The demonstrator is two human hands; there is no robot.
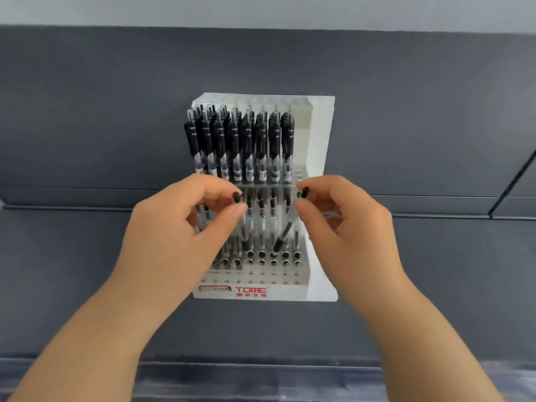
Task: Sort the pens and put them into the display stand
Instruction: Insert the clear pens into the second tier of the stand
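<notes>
Pinching pens (282,236), left hand (185,227) and right hand (342,224) screen the display stand (322,134)

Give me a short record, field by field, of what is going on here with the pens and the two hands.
stand: white display stand, two tiers, red TOME label on the front
upper tier: black pens upright, packed side by side
lower tier: a few pens standing; open holes along the front
left hand: pinches the black end of a pen
right hand: pinches the black end of a tilted pen, its lower tip near a hole
background: dark grey surface
</notes>
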